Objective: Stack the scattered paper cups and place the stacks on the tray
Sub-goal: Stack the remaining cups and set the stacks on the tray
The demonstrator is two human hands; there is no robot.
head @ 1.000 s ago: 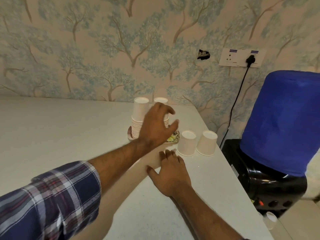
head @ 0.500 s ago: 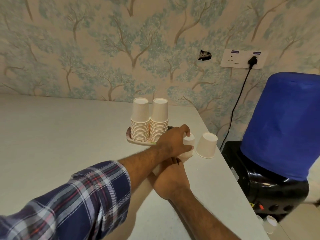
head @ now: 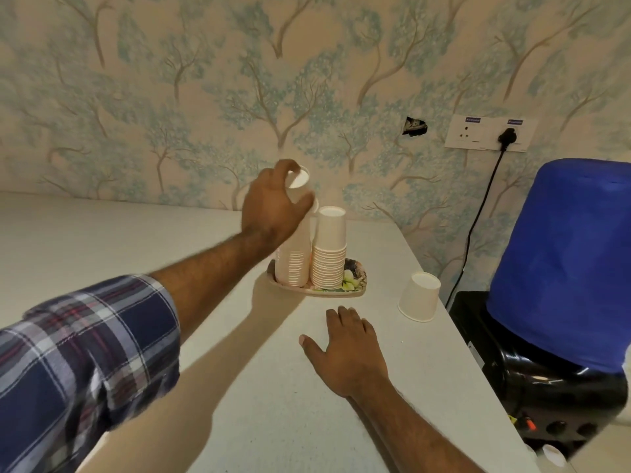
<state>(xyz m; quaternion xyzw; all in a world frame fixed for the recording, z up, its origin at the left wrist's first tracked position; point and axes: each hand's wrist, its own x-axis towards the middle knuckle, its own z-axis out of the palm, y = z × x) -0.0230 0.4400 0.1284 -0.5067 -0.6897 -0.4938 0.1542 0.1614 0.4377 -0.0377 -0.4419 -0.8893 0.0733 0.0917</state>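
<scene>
- We see one upturned paper cup (head: 297, 179), tilted, held at centre frame above the left stack (head: 293, 261); whether it touches that stack we cannot tell.
- Our left hand (head: 271, 208) curls its fingers round this cup, gripping it.
- The left stack and the right stack (head: 329, 249) stand side by side, upside down, on the floral tray (head: 355, 281), middle of the frame.
- A single loose cup (head: 419, 297) sits inverted on the white counter (head: 102, 247), right of the tray and apart from it.
- Our right hand (head: 345, 351) rests flat on the counter, fingers spread, holding nothing, below the tray.
- At right edge: a blue-covered water dispenser (head: 563, 268).
</scene>
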